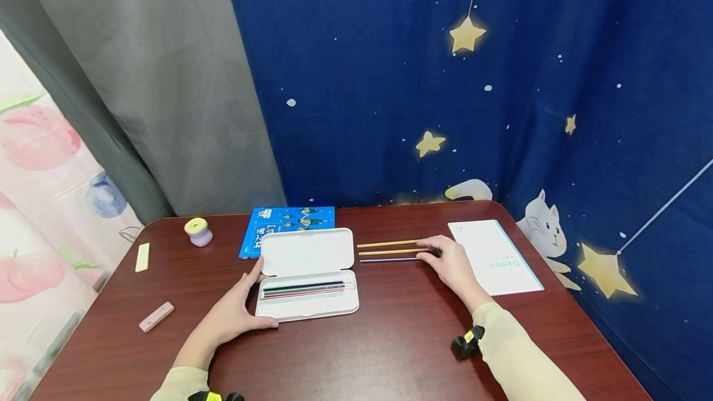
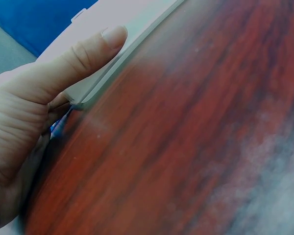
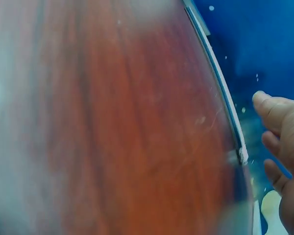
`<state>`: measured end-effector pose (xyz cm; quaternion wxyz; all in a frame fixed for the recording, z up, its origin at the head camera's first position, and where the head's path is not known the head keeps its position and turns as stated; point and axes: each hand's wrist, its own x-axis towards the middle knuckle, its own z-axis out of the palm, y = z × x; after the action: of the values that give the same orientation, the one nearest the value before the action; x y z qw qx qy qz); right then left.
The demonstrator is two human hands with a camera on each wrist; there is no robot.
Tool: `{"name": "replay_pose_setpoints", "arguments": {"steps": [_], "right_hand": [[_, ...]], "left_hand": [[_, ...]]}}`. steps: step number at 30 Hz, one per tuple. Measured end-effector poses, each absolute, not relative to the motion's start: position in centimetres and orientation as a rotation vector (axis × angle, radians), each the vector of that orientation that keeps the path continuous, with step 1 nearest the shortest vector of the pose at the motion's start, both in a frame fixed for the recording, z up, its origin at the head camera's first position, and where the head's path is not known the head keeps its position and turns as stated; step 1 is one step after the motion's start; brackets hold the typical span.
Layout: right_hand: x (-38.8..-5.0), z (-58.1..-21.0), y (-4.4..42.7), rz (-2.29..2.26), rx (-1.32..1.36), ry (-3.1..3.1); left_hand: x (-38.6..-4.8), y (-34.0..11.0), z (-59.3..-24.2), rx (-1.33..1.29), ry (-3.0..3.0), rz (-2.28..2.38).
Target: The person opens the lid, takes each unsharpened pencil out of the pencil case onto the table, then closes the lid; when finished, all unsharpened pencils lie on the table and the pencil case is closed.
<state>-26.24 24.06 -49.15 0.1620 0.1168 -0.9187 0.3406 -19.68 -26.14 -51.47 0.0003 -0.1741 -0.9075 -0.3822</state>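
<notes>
Steadiness seems why my wide-spread left hand point(image 1: 236, 309) grips the opened pencil case point(image 1: 307, 257), toward the rear edge of the tabletop point(image 1: 401, 339). Rightward, 3 pencils point(image 1: 390, 252) lie parallel, perhaps for order; my half-curled right hand point(image 1: 452, 266) covers their ends, any pinch I can't tell.

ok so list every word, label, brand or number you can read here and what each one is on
"Gambit": on the white booklet; the smaller print on it is too small to read.
Blue book: large white characters on the cover, partly covered and too small to read surely.
White pencil case and yellow pencils: no readable text.
Wrist views: none readable.
</notes>
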Motion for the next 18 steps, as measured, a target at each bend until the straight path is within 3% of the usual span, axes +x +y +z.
{"name": "replay_pose_setpoints", "arguments": {"steps": [18], "right_hand": [[-24.9,-45.8,15.6,1.387,0.551,-2.545]], "left_hand": [[-19.7,-26.1,-51.6,-0.557,-2.836,-1.225]]}}
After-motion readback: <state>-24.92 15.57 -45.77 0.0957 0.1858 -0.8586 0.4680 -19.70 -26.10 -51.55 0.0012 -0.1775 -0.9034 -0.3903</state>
